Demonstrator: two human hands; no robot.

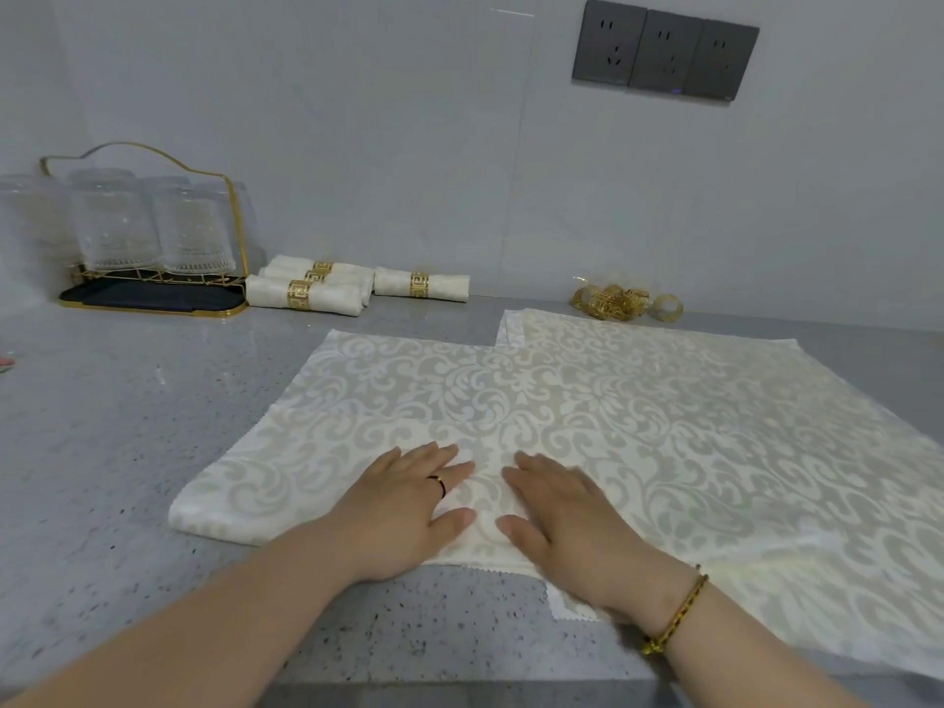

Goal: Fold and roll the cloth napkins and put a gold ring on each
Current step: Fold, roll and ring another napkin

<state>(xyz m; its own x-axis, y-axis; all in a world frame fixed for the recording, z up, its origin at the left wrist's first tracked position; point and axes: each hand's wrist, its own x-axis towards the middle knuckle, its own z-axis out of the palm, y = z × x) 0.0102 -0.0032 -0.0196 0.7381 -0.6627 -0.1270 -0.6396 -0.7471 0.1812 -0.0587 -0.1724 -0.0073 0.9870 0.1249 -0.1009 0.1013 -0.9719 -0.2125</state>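
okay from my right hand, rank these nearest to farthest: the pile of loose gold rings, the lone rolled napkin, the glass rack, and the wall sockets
From the right hand:
1. Loose gold rings, ahead and slightly right, by the wall.
2. Lone rolled napkin, ahead-left; close to the rings, so a narrow call.
3. Glass rack, far left.
4. Wall sockets, high on the wall.

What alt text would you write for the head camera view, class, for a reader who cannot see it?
Two bare hands, left hand and right hand, press flat on a cream damask cloth napkin partly folded on a grey speckled counter. Behind lie four rolled cream napkins in gold rings, a pile of loose gold rings and a gold wire rack of upturned glasses.
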